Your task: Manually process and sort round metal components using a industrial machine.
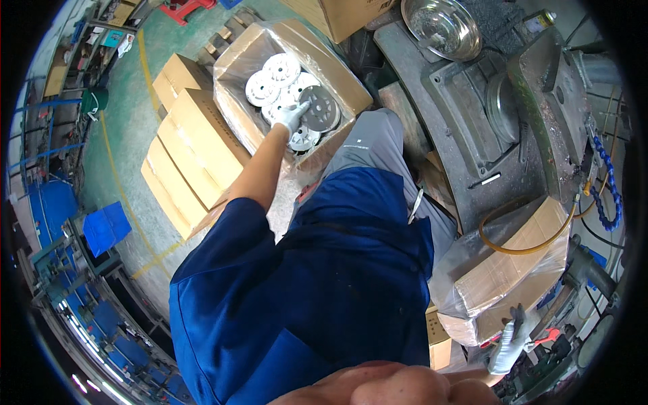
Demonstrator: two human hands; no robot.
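Note:
My left hand, in a pale glove, reaches into a plastic-lined cardboard box at the upper middle. Its fingers grip the edge of a dark grey round metal disc with holes in it. Beside and beneath the disc lie several silvery-white wheel-like discs with cut-outs. At the lower right, my right hand, gloved too, has its fingers stretched out and apart with nothing in them. It is beside a second plastic-lined cardboard box and close to a red-handled part.
Closed cardboard boxes stand left of the open box. A grey metal machine with a round plate fills the right, with a shiny bowl at its far end. A yellow hose loops over the right-hand box.

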